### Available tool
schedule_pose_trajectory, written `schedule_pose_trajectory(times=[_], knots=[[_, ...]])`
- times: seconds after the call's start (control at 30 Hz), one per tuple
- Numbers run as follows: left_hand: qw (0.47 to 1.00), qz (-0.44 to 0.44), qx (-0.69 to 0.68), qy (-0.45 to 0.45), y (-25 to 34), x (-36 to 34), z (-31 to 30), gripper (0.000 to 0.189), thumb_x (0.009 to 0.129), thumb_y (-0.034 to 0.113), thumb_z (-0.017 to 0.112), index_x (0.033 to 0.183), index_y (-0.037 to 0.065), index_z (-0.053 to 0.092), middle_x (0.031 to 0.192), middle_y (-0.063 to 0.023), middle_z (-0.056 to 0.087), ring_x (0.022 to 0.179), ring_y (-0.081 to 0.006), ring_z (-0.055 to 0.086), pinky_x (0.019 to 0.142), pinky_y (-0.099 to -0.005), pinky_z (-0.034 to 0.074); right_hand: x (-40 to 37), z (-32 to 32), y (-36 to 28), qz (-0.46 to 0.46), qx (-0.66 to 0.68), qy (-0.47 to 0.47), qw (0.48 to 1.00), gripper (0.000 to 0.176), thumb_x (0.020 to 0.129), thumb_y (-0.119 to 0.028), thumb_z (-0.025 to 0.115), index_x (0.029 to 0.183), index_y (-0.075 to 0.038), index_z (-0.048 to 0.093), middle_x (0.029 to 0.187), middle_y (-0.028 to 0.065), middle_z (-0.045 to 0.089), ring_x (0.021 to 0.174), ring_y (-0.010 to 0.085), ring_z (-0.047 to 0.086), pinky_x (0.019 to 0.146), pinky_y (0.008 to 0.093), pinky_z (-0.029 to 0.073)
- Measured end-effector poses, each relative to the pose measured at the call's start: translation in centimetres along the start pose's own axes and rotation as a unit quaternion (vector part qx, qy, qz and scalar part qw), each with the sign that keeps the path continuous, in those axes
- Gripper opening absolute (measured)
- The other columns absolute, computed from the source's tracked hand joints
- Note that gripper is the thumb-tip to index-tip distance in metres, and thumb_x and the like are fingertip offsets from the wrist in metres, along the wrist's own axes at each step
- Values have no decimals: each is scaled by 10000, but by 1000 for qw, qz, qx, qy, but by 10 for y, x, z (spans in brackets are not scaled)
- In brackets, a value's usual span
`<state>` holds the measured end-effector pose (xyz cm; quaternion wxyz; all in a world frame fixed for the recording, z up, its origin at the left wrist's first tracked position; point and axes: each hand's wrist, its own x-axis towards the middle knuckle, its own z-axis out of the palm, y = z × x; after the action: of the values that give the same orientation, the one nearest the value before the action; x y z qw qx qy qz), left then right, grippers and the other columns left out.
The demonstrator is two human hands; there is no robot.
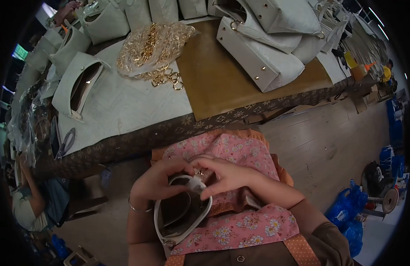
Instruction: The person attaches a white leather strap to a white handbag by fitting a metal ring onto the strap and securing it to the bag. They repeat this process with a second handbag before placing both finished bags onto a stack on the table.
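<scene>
A small white handbag (159, 221) rests in my lap with its mouth open and its dark lining showing. My left hand (162, 177) curls over the bag's upper rim, thumb and fingers closed on it. From the other side my right hand (225, 175) pinches the same part of the rim, its fingertips close to those of the left. A bit of gold-coloured metal hardware (198, 172) shows between the fingers. Its exact shape is partly hidden. Something whitish and translucent lies at the rim under my thumbs.
On the table ahead are a plastic bag of gold rings (156, 48), loose gold rings (171, 80), a brown sheet (209, 75) and several white handbags (262, 62). Blue plastic bags (349, 204) and a spool (390, 200) stand right. Another person (32, 199) sits at left.
</scene>
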<state>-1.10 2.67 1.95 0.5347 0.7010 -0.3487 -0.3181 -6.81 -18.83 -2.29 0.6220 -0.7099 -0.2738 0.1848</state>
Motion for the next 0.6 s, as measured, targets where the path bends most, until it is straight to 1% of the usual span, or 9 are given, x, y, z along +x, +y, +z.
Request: schedule_pose_trajectory(times=[0.03, 0.13, 0.27, 0.3, 0.37, 0.47, 0.5, 0.53, 0.6], knots=[[991, 64, 116, -20, 5, 1, -1, 217, 638, 23, 705, 835, 64, 626, 796, -36, 606, 771, -165, 583, 701, -241, 452, -2, -3, 12, -24, 4, -52, 998, 808, 665, -370, 778, 1289, -52, 377, 1315, 164, 378, 1239, 303, 343, 1018, 404, 280], [967, 128, 214, 51, 23, -3, 12, 221, 585, 13, 690, 784, 94, 638, 785, -43, 606, 741, -215, 585, 682, -275, 466, -2, -3, 10, -97, -64, -74, 991, 830, 662, -328, 773, 1316, -52, 344, 1348, 159, 354, 1282, 299, 298, 1046, 421, 245], [936, 223, 261, 81, 44, 0, 24, 174, 595, -2, 675, 725, 102, 625, 771, -39, 609, 706, -208, 580, 653, -303, 469, 7, -5, -13, -105, -113, 13, 988, 498, 681, -198, 709, 1114, -3, 560, 1072, 138, 561, 1021, 329, 507, 896, 407, 393], [951, 210, 204, 102, 53, -1, 19, 161, 604, -5, 673, 718, 93, 616, 764, -49, 609, 687, -213, 576, 637, -299, 462, 6, -12, -22, -108, -121, 16, 987, 498, 681, -198, 709, 1114, -3, 560, 1072, 138, 561, 1021, 329, 507, 896, 407, 393], [948, 223, 120, 193, 65, -5, 5, 150, 641, -2, 669, 754, 72, 604, 787, -63, 607, 694, -192, 570, 630, -274, 447, -4, -29, -44, -140, -126, 25, 982, 265, 712, -170, 667, 907, 7, 643, 834, 116, 582, 848, 314, 547, 789, 383, 440], [891, 250, 16, 380, 52, -32, -42, 225, 730, 40, 660, 940, 41, 579, 920, -64, 590, 790, -135, 548, 682, -245, 417, -32, -85, -91, -239, -159, 186, 940, 213, 729, -142, 603, 901, -17, 612, 886, 123, 586, 835, 271, 553, 731, 371, 453], [857, 204, 24, 472, 42, -43, -65, 264, 749, 60, 656, 994, 38, 559, 958, -71, 574, 841, -137, 535, 717, -247, 406, -47, -90, -102, -179, -20, 347, 920, 211, 786, -173, 594, 925, -16, 619, 953, 138, 600, 899, 262, 574, 795, 381, 465], [813, 156, 30, 560, 33, -53, -87, 306, 768, 80, 652, 1049, 35, 539, 995, -78, 557, 893, -139, 521, 753, -249, 394, -59, -81, -108, -197, 175, 557, 788, 219, 830, -167, 582, 964, 3, 620, 1045, 140, 595, 985, 259, 573, 885, 388, 457], [794, 119, 92, 589, 28, -55, -126, 345, 773, 95, 652, 1088, 32, 525, 1031, -89, 547, 943, -161, 515, 788, -260, 385, -54, -125, -137, -407, -34, 563, 719, 199, 840, 25, 552, 1033, 39, 595, 1110, 150, 585, 1036, 250, 561, 907, 371, 454]])
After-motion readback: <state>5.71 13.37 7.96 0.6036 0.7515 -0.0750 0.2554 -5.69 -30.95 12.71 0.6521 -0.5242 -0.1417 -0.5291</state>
